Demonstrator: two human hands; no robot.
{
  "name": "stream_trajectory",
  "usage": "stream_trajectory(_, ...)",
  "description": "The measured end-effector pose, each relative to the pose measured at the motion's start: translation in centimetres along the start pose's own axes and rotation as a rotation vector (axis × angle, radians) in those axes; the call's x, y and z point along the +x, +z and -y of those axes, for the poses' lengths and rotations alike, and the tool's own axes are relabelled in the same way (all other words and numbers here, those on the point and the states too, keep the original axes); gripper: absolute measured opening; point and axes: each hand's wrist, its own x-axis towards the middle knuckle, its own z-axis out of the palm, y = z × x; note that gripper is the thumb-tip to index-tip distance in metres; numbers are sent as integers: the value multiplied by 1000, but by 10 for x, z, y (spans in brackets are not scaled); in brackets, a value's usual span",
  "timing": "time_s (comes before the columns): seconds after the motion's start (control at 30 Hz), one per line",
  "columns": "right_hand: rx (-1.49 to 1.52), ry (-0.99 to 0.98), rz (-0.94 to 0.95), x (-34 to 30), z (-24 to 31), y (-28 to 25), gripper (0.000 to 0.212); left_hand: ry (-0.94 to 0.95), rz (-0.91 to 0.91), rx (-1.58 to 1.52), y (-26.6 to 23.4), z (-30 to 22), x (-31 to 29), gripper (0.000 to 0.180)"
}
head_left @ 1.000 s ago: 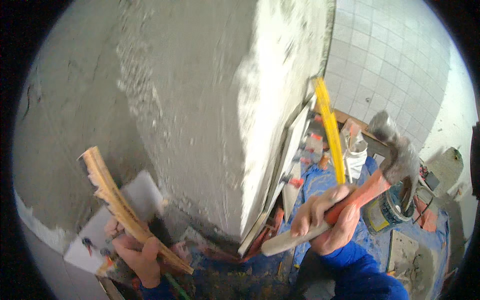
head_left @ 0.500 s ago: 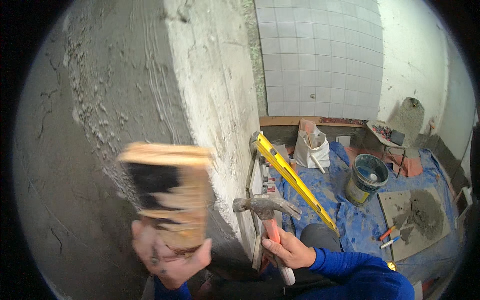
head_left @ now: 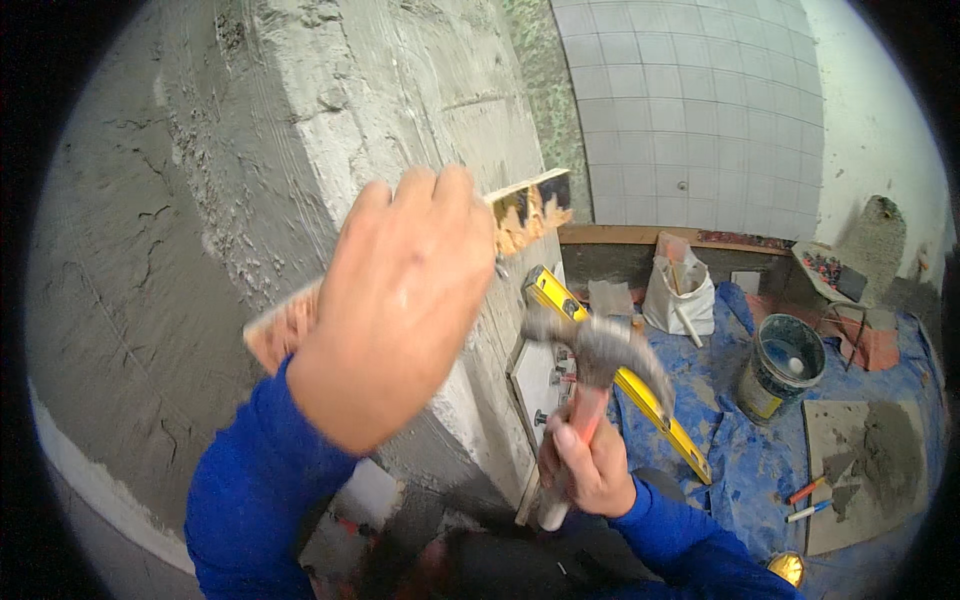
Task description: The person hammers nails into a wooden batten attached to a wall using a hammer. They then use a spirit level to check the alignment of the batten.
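Note:
My left hand (head_left: pixel 405 310) is closed over a short piece of plywood (head_left: pixel 533 212), its back turned up. The board has splintered wood and black patches, and sticks out on both sides of the hand. It lies crosswise over the rough plastered wall corner (head_left: pixel 415 90); whether it touches the wall cannot be told. Lower and to the right, my right hand (head_left: pixel 590 465) grips a claw hammer (head_left: pixel 592 390) by its red and pale handle. The hammer's metal head is raised and blurred, apart from the board.
A yellow spirit level (head_left: pixel 655 405) leans behind the hammer. On the blue sheet (head_left: pixel 690 370) stand a white bag (head_left: pixel 680 300) and a dark bucket (head_left: pixel 780 370). A grey board (head_left: pixel 850 530) carries mortar and two markers. Behind rises a tiled wall (head_left: pixel 700 130).
My left hand has risen and turned over, swinging the plywood from upright beside the wall to crosswise over the corner. The hammer has moved up and to the right in view. The view has shifted.

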Motion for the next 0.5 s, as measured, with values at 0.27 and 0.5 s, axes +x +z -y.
stream_trajectory(0.27,278,40,141,89,10,-1,28,-25,105,-25,15,11,19,54)
stream_trajectory(0.5,-53,-358,-50,114,-21,18,36,-442,14,-582,-24,16,50,47)
